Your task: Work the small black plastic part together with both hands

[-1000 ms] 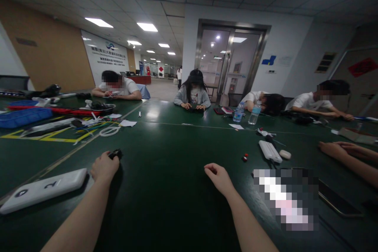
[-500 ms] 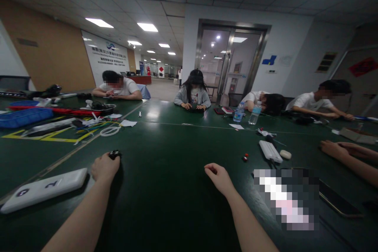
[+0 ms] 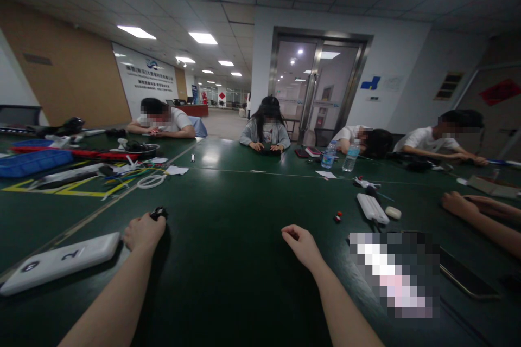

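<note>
My left hand [image 3: 144, 232] rests on the dark green table [image 3: 223, 227], its fingers wrapped round a small black object [image 3: 159, 213]. Only the far end of that object shows, with shiny bits on it, and I cannot make out its kind. Beside this hand, to the left, lies a long white device [image 3: 61, 263] marked with a "2". My right hand [image 3: 301, 244] lies on the table with its fingers curled in loosely and the thumb side up; nothing shows in it. Nearest to it, up and to the right, is a small red and dark piece [image 3: 338, 217].
Right of my right arm are a pixelated item [image 3: 391, 276], a dark phone [image 3: 468, 276], a white power bank [image 3: 372, 208] and another person's hands [image 3: 459, 205]. Water bottles [image 3: 350, 156] stand farther back. Cables [image 3: 151, 181] and a blue tray [image 3: 36, 162] lie left. Several people sit around the table.
</note>
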`<state>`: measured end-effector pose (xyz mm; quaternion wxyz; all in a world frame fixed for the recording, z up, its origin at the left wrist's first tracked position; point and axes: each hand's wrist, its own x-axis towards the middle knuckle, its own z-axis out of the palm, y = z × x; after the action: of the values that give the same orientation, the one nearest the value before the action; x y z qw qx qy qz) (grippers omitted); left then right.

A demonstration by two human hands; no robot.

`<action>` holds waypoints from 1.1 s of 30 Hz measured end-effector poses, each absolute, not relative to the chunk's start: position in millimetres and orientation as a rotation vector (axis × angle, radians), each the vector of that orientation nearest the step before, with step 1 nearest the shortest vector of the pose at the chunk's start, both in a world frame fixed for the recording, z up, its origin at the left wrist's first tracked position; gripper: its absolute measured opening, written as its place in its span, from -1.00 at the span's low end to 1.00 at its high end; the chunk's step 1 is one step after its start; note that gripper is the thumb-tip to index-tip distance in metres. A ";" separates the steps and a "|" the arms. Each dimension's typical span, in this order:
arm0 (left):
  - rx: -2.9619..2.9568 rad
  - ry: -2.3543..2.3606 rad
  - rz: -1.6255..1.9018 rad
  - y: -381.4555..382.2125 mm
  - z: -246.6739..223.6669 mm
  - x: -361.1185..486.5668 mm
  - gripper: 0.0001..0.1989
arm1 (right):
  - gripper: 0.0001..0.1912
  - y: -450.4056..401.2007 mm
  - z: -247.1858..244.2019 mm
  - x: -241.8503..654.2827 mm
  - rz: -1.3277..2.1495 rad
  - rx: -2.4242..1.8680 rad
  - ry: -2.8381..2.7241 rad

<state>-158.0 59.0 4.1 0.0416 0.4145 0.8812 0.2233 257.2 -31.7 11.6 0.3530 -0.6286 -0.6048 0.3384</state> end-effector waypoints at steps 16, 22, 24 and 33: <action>1.372 2.685 0.560 55.9 12.1 -145.9 -0.48 | -0.80 -29.4 8.8 256.8 0.861 -1.626 -1.559; 2.173 1.680 0.525 31.9 10.7 -58.6 -0.52 | -0.76 -32.8 11.1 249.9 0.852 -1.600 -1.591; 2.287 1.258 0.492 15.3 9.8 -24.9 -0.54 | -0.72 -36.8 15.6 244.7 0.870 -1.574 -1.637; 2.324 0.943 0.497 -6.8 8.2 5.6 -0.59 | -0.72 -52.8 33.0 218.9 0.896 -1.449 -2.003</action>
<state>5.6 -6.8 8.2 0.2884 0.8703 0.3531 0.1861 218.9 -52.8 33.0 0.2532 -0.5330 -0.7370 0.3296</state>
